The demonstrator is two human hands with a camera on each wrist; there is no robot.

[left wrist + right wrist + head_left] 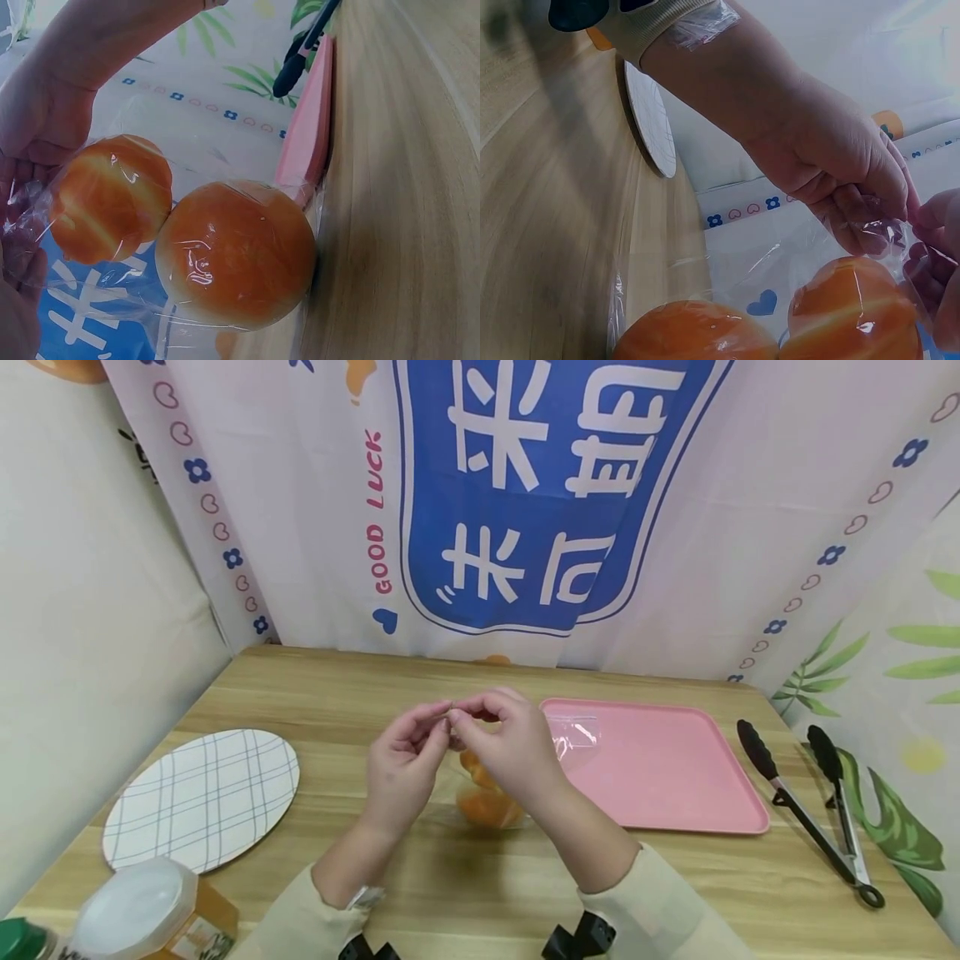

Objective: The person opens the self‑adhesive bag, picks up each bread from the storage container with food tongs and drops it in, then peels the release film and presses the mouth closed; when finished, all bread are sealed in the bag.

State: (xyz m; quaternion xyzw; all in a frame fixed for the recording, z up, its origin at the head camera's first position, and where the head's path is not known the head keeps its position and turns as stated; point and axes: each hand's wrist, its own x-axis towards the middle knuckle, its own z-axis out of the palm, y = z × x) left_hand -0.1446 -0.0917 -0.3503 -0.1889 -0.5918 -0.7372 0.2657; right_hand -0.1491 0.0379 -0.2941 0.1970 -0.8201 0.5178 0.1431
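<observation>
A clear plastic bag [142, 300] hangs from both hands over the table, its gathered neck between their fingertips. Two golden-brown bread rolls are inside: a round smooth roll [236, 255] at the bottom and a smaller ridged roll [112, 199] above it. My left hand [405, 764] pinches the bag's neck from the left. From the other side my right hand [513, 743] pinches the same bunched plastic, thumb and forefinger meeting the left fingertips. In the head view the right hand partly hides the rolls.
Right of the hands lies a pink tray [667, 768] with a clear plastic piece [577, 732] on its left side. Black-tipped tongs [813, 827] lie at the far right. On the left are an oval checked plate [202, 797], a white-lidded tub [142, 906] and a green cap [21, 937].
</observation>
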